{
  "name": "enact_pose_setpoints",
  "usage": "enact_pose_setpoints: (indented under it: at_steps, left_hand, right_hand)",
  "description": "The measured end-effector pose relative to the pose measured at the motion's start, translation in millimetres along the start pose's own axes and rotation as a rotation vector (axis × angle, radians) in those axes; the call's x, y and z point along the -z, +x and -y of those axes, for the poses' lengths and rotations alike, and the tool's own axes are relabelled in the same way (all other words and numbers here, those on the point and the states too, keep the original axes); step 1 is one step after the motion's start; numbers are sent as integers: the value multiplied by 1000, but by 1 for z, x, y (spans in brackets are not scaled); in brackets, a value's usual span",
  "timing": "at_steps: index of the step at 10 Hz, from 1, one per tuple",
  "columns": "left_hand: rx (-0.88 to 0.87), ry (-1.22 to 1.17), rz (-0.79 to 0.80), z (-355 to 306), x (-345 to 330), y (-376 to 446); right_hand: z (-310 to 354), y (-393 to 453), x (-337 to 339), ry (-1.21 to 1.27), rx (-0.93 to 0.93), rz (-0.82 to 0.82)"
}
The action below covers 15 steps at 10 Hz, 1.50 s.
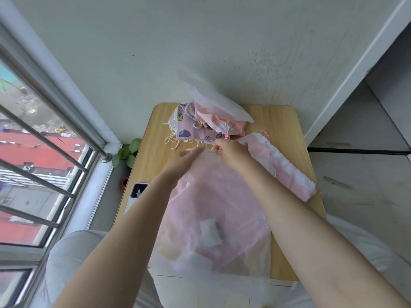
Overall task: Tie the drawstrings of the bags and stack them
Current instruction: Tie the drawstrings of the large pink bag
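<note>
1. A pale pink bag (213, 210) lies flat on the wooden tabletop (287, 130), its mouth turned away from the person, partly over a white translucent bag (244, 263) nearer the front edge.
2. The right hand (233, 155) sits at the mouth of the pink bag with its fingers (216, 148) curled, pinching what looks like the hem or cord; the cord itself is too fine to make out.
3. The left hand (184, 160) is blurred with motion just beside it; whether its fingers grasp anything I cannot tell.
4. At the far end of the tabletop sits a pile of bags (206, 125), among them a strawberry-print one with loose cords, topped by a white sheet-like bag.
5. A pink-and-white bag (282, 165) with a gathered mouth lies along the right side, apart from the pile.
6. The step in hand seems to be drawing this bag's mouth closed.
7. Next, both cord ends likely need catching, pulling snug and knotting before stacking.
8. A phone (138, 190) rests at the left edge.
</note>
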<state>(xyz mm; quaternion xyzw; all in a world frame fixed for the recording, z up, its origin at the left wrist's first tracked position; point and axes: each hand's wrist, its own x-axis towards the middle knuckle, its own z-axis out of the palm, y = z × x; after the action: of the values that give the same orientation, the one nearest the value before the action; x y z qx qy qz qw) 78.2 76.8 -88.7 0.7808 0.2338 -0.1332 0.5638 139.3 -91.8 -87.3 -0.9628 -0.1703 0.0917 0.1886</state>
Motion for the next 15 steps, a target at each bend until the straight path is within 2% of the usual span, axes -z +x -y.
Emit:
enact_pose_setpoints:
  at_steps: [1, 2, 3, 4, 5, 6, 7, 8, 9, 10, 11, 12, 13, 14, 15]
  left_hand:
    - [54, -202, -191, 2, 9, 0]
    - [107, -269, -310, 8, 14, -2]
    - [160, -355, -352, 13, 19, -3]
    - [176, -381, -370, 18, 18, -3]
    - [180, -414, -393, 19, 11, -5]
    - [169, -413, -374, 19, 7, -8]
    - [144, -408, -354, 20, 6, -10]
    - [123, -414, -356, 21, 8, -8]
    - [138, -419, -337, 21, 7, -10]
    - [165, -472, -344, 23, 8, -8]
    - [206, -518, -354, 22, 9, -5]
    - [275, -684, -332, 22, 14, -2]
    - [323, -949, -297, 26, 22, 0]
    - [302, -1161, -324, 28, 21, -3]
    - [309, -1308, -349, 27, 21, -6]
  right_hand:
    - [20, 1, -11, -6, 93, 1]
    - [24, -3, -17, 54, 141, -143]
    - [6, -9, -9, 178, -107, -440]
    - [-30, -20, -2, 263, -513, -407]
    - [-50, -27, -2, 486, -713, -182]
    - [-51, -27, -3, 748, -722, -79]
    - [-46, -26, 6, 934, -740, -91]
    - [-36, -8, 2, 813, -782, -64]
    - [-37, -24, 5, 703, -824, 36]
    - [-45, -13, -1, 1007, -753, 19]
    - [-53, -16, -4, 1154, -746, -94]
    - [-57, -17, -2, 1383, -716, -162]
    - [-58, -21, 8, 1730, -704, -293]
    - [-55, -23, 8, 1892, -760, -363]
    - [-50, -29, 6, 1914, -801, -326]
